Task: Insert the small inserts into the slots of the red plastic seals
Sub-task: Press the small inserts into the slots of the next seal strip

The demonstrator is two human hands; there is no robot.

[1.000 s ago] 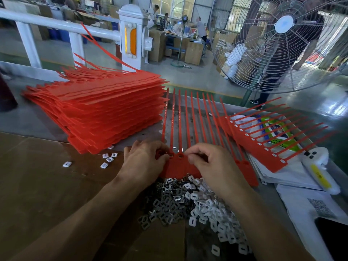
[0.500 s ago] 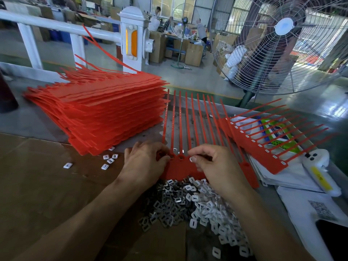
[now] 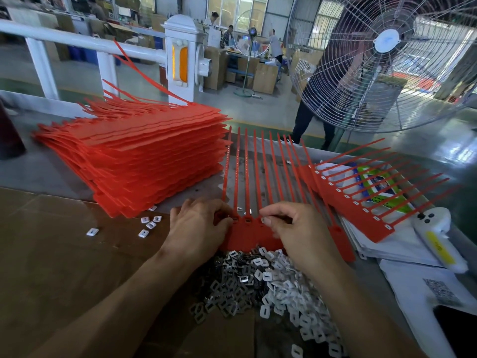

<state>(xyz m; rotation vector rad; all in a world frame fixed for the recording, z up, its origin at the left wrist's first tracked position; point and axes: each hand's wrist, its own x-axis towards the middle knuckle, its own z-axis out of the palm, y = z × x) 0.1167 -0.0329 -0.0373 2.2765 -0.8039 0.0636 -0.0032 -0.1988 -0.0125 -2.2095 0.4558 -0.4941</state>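
I have the strip of red seals (image 3: 254, 235) lying flat on the bench, its joined tabs toward me and its long tails running straight away toward the far edge. The slots sit in a row across the strip, left to right, just where the tails leave the tabs, so the work runs sideways along that row, not along the tails.

My right hand (image 3: 300, 235) is the nearer one to the next open slot, as I judge it. Its thumb and forefinger are drawn together in a pinch right at the slot row, near the middle of the strip; I take it they hold an insert, but the piece itself is too small and hidden for me to tell. The other fingers curl under the palm.

My left hand (image 3: 198, 228) rests on the strip's left end, fingers bent down onto the tabs and pressing them to the bench; whether it pinches anything I cannot tell. Two slots just to the right of it show pale inserts already seated.

The heap of inserts (image 3: 271, 288) lies just on the near side of the strip, under both wrists, so a refill is a short reach back. A tall stack of seals (image 3: 144, 161) stands to the left, and a filled strip (image 3: 361, 202) lies to the right over some papers.
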